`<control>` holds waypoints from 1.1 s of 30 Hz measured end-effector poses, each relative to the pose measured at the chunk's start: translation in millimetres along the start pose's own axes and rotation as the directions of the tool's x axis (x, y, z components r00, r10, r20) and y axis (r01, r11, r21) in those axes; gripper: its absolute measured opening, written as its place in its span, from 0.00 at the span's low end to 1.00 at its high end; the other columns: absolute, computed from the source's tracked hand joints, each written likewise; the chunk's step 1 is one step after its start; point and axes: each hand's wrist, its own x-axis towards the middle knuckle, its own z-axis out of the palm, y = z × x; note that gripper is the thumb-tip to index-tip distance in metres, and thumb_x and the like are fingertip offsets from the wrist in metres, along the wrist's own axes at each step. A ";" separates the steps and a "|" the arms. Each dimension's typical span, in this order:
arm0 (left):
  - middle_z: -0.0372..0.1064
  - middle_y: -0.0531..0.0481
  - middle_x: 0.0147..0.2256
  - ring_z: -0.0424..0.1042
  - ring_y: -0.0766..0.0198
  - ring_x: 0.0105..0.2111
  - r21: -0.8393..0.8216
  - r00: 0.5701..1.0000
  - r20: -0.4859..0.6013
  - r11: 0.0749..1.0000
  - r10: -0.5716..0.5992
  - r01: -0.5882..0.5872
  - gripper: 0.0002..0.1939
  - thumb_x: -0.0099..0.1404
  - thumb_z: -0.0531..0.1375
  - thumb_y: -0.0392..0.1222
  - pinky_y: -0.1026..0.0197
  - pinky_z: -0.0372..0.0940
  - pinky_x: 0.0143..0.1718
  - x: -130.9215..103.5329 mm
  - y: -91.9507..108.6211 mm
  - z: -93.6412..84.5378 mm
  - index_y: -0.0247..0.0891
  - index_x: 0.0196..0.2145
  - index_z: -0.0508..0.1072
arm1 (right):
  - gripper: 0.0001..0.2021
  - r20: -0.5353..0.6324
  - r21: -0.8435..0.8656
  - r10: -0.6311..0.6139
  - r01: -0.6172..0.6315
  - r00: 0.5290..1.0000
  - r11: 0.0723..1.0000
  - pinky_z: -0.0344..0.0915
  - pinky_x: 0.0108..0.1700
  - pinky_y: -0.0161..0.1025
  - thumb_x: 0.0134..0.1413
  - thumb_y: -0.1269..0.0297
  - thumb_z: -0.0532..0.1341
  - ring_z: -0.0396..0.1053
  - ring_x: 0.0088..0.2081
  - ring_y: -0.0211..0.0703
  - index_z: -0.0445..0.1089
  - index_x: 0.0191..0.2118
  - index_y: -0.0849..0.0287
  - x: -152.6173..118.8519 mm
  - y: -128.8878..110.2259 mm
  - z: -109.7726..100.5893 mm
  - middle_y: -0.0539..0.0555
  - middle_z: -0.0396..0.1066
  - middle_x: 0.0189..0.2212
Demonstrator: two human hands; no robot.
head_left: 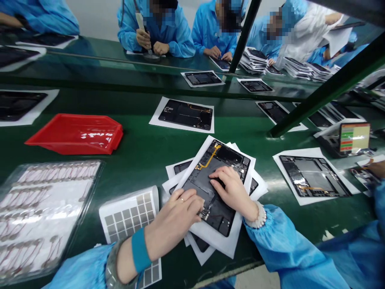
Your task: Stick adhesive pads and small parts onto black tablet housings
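Observation:
An opened tablet (197,182) with a dark inside and an orange flex cable (210,157) lies tilted on a stack of white sheets (224,241) and other tablet housings. My left hand (180,212), with a ring, a teal wrist strap and a bangle, lies over its lower left side. Those fingers are curled down near small parts at the tablet's edge; what they pinch, if anything, is hidden. My right hand (230,186), in a blue sleeve with a beaded bracelet, rests on the middle of the tablet, its fingers bent and slightly apart.
At the left are a red bin (78,134), a clear tray (45,212) of small wired discs and a sheet of grey stickers (129,216). More tablets (186,115) lie on paper along the green bench (135,160). A slanted green post (325,88) stands right; co-workers sit opposite.

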 end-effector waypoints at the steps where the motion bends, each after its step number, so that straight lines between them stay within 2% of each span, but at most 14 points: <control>1: 0.70 0.53 0.40 0.66 0.58 0.46 0.039 0.999 -0.039 0.999 0.015 -0.013 0.06 0.65 0.59 0.34 0.55 0.53 0.47 -2.5 0.4 3.3 0.39 0.38 0.64 | 0.09 0.001 0.000 -0.009 0.009 1.000 1.000 0.60 0.46 0.47 0.62 0.64 0.54 0.64 0.43 0.48 0.70 0.41 0.58 0.1 -0.4 0.0 0.57 0.69 0.40; 4: 0.70 0.52 0.45 0.64 0.58 0.50 0.161 0.995 -0.061 0.985 0.074 -0.063 0.06 0.67 0.57 0.40 0.55 0.53 0.49 -11.7 8.1 6.2 0.38 0.41 0.66 | 0.10 -0.027 0.016 -0.060 0.060 0.998 0.998 0.62 0.45 0.47 0.62 0.63 0.53 0.66 0.42 0.48 0.70 0.41 0.57 -3.4 0.1 1.6 0.57 0.70 0.39; 6: 0.69 0.47 0.49 0.61 0.55 0.55 0.244 0.996 -0.037 0.967 0.086 -0.074 0.15 0.66 0.58 0.48 0.55 0.52 0.54 -17.6 14.9 -2.7 0.34 0.43 0.67 | 0.11 -0.057 0.032 -0.096 0.098 0.994 0.995 0.63 0.44 0.47 0.62 0.60 0.53 0.68 0.41 0.48 0.71 0.40 0.56 -6.8 5.7 5.4 0.57 0.70 0.38; 7: 0.67 0.43 0.51 0.58 0.53 0.57 0.295 0.995 -0.044 0.953 0.087 -0.071 0.18 0.66 0.57 0.51 0.54 0.50 0.56 -20.9 16.5 -11.2 0.32 0.43 0.67 | 0.12 -0.074 0.036 -0.110 0.113 0.991 0.993 0.64 0.44 0.48 0.61 0.58 0.53 0.68 0.41 0.49 0.71 0.39 0.56 -7.5 10.8 8.4 0.57 0.71 0.38; 9: 0.65 0.41 0.53 0.57 0.52 0.58 0.354 0.996 -0.054 0.934 0.076 -0.052 0.17 0.68 0.54 0.51 0.54 0.50 0.57 -31.3 12.9 -36.6 0.31 0.42 0.68 | 0.14 -0.073 0.031 -0.129 0.131 0.989 0.991 0.64 0.45 0.49 0.60 0.53 0.54 0.69 0.41 0.51 0.72 0.39 0.55 -6.1 24.0 15.8 0.57 0.71 0.37; 10: 0.67 0.43 0.51 0.61 0.54 0.55 0.354 0.997 -0.062 0.935 0.039 -0.015 0.14 0.69 0.53 0.48 0.55 0.52 0.56 -40.1 7.2 -53.0 0.33 0.40 0.69 | 0.16 -0.065 0.033 -0.137 0.139 0.988 0.990 0.64 0.46 0.51 0.59 0.51 0.54 0.69 0.41 0.52 0.72 0.39 0.55 -4.6 30.7 19.4 0.58 0.72 0.38; 12: 0.72 0.50 0.41 0.68 0.61 0.45 0.307 0.988 -0.090 0.940 -0.128 0.150 0.10 0.71 0.50 0.40 0.59 0.58 0.47 -67.0 -12.6 -89.6 0.38 0.36 0.70 | 0.19 -0.061 0.026 -0.134 0.135 0.989 0.990 0.64 0.47 0.54 0.57 0.46 0.53 0.70 0.41 0.54 0.73 0.38 0.55 -2.0 41.7 24.3 0.59 0.72 0.38; 13: 0.73 0.53 0.37 0.69 0.63 0.41 0.287 0.957 -0.108 0.913 -0.271 0.291 0.09 0.70 0.51 0.40 0.60 0.59 0.44 -84.4 -26.2 -107.5 0.40 0.36 0.71 | 0.21 -0.055 0.025 -0.129 0.131 0.990 0.991 0.64 0.48 0.55 0.56 0.44 0.53 0.71 0.42 0.54 0.74 0.38 0.55 -1.2 45.3 25.0 0.59 0.73 0.38; 14: 0.73 0.54 0.36 0.69 0.63 0.40 0.287 0.896 -0.139 0.849 -0.421 0.443 0.08 0.68 0.53 0.40 0.61 0.60 0.44 -103.1 -41.6 -123.5 0.42 0.35 0.72 | 0.23 -0.049 0.024 -0.123 0.124 0.991 0.992 0.64 0.48 0.56 0.55 0.42 0.53 0.71 0.41 0.55 0.74 0.37 0.54 -0.7 47.2 24.3 0.59 0.73 0.38; 17: 0.73 0.47 0.36 0.70 0.58 0.39 0.289 0.760 -0.273 0.704 -0.590 0.649 0.09 0.67 0.54 0.36 0.57 0.60 0.43 -153.5 -88.1 -151.5 0.37 0.34 0.74 | 0.25 -0.010 0.031 -0.105 0.105 0.994 0.994 0.68 0.45 0.54 0.52 0.38 0.53 0.73 0.40 0.55 0.75 0.35 0.54 2.0 43.5 15.5 0.58 0.75 0.37; 19: 0.74 0.46 0.36 0.70 0.58 0.39 0.270 0.713 -0.293 0.660 -0.638 0.701 0.08 0.66 0.55 0.37 0.56 0.60 0.44 -172.0 -108.2 -150.5 0.36 0.34 0.74 | 0.24 -0.007 0.030 -0.098 0.098 0.995 0.995 0.71 0.41 0.51 0.51 0.38 0.54 0.74 0.39 0.54 0.75 0.35 0.53 6.6 33.1 6.0 0.58 0.76 0.36; 21: 0.73 0.46 0.35 0.70 0.58 0.39 0.252 0.690 -0.282 0.642 -0.667 0.724 0.08 0.66 0.56 0.39 0.56 0.61 0.44 -176.3 -115.7 -138.6 0.36 0.33 0.75 | 0.22 0.003 0.018 -0.109 0.109 0.994 0.994 0.73 0.38 0.47 0.52 0.40 0.55 0.74 0.38 0.53 0.75 0.36 0.53 13.0 16.3 -3.8 0.58 0.76 0.36; 26: 0.71 0.48 0.34 0.70 0.60 0.39 0.209 0.617 -0.250 0.580 -0.746 0.787 0.09 0.66 0.58 0.42 0.52 0.63 0.46 -155.0 -111.5 -111.3 0.34 0.32 0.73 | 0.17 0.058 -0.007 -0.218 0.218 0.974 0.976 0.72 0.42 0.46 0.56 0.48 0.55 0.73 0.42 0.52 0.74 0.39 0.52 27.2 -41.2 -17.4 0.57 0.74 0.39; 33: 0.68 0.46 0.44 0.70 0.60 0.41 0.180 0.533 -0.196 0.505 -0.823 0.845 0.14 0.67 0.57 0.46 0.51 0.67 0.44 -132.9 -116.5 -116.9 0.35 0.45 0.69 | 0.11 0.185 0.012 -0.343 0.347 0.921 0.938 0.70 0.44 0.46 0.59 0.56 0.54 0.72 0.41 0.49 0.72 0.38 0.52 34.8 -98.0 -10.9 0.56 0.73 0.38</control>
